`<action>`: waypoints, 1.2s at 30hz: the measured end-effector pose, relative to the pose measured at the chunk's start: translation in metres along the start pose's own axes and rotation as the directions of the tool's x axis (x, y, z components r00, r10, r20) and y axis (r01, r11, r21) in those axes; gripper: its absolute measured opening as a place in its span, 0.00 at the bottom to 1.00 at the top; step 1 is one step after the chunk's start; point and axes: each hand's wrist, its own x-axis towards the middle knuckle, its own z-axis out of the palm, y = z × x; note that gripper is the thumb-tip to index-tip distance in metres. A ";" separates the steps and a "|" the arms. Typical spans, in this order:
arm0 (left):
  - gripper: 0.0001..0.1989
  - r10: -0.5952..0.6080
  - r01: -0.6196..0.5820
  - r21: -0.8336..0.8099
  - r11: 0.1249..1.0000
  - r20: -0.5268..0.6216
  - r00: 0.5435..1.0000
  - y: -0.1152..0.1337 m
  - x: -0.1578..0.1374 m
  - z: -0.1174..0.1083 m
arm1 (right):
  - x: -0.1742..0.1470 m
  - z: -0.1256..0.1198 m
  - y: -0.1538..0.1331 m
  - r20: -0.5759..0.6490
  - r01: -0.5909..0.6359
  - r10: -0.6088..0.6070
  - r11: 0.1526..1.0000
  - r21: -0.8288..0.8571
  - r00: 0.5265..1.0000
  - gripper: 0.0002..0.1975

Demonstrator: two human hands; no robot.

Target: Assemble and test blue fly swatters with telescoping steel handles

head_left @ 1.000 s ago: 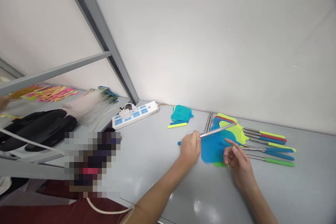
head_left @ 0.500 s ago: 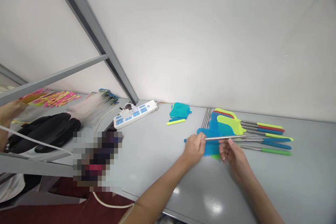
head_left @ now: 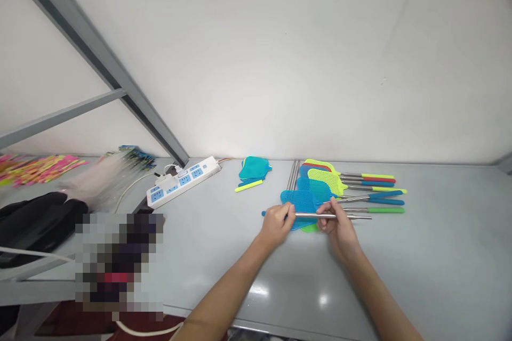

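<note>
A slim metal rod (head_left: 307, 215) lies level across both hands. My left hand (head_left: 276, 226) is closed around its left part, where the tip of a blue handle (head_left: 264, 213) pokes out beyond the fist. Farther right, my right hand (head_left: 340, 232) pinches the rod between thumb and fingers, and the bare metal end sticks out past it. Just behind the hands is a pile of fly swatters with blue (head_left: 296, 200), yellow (head_left: 325, 175) and green heads; their coloured handles (head_left: 386, 210) point right. Several thin bare rods (head_left: 293, 176) lie beside the pile, against the wall.
Loose teal swatter heads (head_left: 255, 167) and a yellow handle (head_left: 248, 186) lie left of the pile. A white power strip (head_left: 184, 182) with plugs sits near a grey metal post (head_left: 144, 117). Pink and yellow items (head_left: 52, 168) and a black object (head_left: 36, 224) are at far left.
The view has swung right, so everything sits farther left in it. My right hand has closed more around the rod, whose right end now shows beyond the fingers. The left hand keeps its hold.
</note>
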 end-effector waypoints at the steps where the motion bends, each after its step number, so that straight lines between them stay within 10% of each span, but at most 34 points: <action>1: 0.17 -0.015 0.015 -0.006 1.000 -0.002 1.000 0.000 0.001 0.000 | 0.000 0.000 0.001 -0.009 -0.003 0.003 1.000 0.014 1.000 0.21; 15: 0.19 -0.189 0.154 -0.183 0.971 -0.196 0.962 0.004 0.013 -0.007 | 0.009 -0.009 0.002 -0.033 0.008 0.001 0.969 0.249 0.999 0.22; 22: 0.18 -0.239 0.078 -0.396 0.915 -0.376 0.895 0.057 0.051 -0.016 | 0.011 -0.009 0.008 -0.017 0.018 -0.014 0.965 0.261 1.000 0.22; 29: 0.08 -0.007 -0.053 -0.276 0.960 -0.214 0.977 0.078 0.065 -0.005 | 0.014 -0.008 0.018 0.000 0.099 -0.104 0.950 0.297 0.995 0.21; 36: 0.10 -0.090 0.050 -0.361 0.931 -0.096 0.991 0.042 0.044 -0.009 | 0.014 -0.006 0.025 -0.042 0.198 -0.194 0.940 0.278 0.980 0.16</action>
